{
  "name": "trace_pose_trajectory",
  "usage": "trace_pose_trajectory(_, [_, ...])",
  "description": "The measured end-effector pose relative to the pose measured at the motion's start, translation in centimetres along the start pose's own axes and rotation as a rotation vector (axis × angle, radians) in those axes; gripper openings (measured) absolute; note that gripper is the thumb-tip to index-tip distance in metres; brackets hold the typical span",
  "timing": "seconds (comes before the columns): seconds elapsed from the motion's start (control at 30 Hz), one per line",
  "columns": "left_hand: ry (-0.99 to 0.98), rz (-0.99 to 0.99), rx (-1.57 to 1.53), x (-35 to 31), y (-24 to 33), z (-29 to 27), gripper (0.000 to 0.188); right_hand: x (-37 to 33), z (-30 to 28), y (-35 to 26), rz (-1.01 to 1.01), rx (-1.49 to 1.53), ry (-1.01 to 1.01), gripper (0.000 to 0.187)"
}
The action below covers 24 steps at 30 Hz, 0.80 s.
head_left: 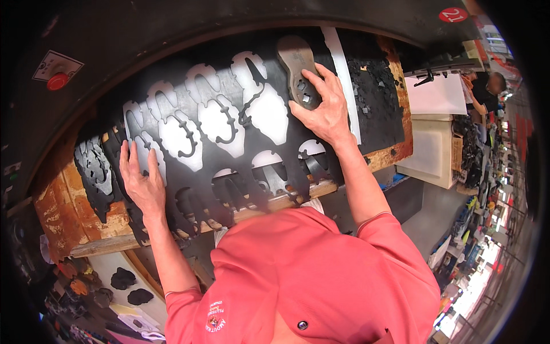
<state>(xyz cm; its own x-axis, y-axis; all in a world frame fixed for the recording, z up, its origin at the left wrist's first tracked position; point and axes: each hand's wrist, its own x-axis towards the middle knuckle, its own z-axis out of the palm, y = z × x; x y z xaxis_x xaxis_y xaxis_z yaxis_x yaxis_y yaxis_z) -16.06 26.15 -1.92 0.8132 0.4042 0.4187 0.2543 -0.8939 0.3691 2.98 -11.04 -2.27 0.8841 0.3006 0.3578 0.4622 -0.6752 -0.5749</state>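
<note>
A large black sheet (259,148) lies across the work surface, with rows of shoe-upper-shaped holes cut through it and a pale surface showing below. Its near edge hangs over the table's front in ragged strips. My right hand (325,109) grips the narrower near end of a grey-brown, sole-shaped cutting die (296,57), thumb on its left side and fingers over its right. The die rests at the sheet's far right part, beside the last holes. On the sheet's left part, my left hand (144,186) lies with fingers spread, holding nothing.
Overhead, a dark machine beam carries a red push button (58,81). Cut black pieces (94,166) are piled at the left on the worn wooden table (103,245). A white strip (342,80) runs right of the die. Another person (484,92) is at the far right, beyond a pale cabinet (425,150).
</note>
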Motion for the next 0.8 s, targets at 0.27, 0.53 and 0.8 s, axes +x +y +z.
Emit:
trace_pose_trajectory(0.27, [0.123, 0.078, -0.150, -0.4, 1.3, -2.1, 0.032, -1.6, -0.8, 0.8, -0.007, 0.118, 0.028, 0.075])
trace_pose_trajectory(0.53, [-0.218, 0.100, -0.571, -9.6, 11.4, -2.4, 0.008, -2.5, 0.0, 1.0, -0.037, 0.111, 0.141, 0.071])
trace_pose_trajectory(0.8, [-0.115, 0.277, -0.289, -10.9, 11.2, -0.1, 0.022, -2.8, 0.4, 1.0, -0.006, 0.111, 0.163, 0.072])
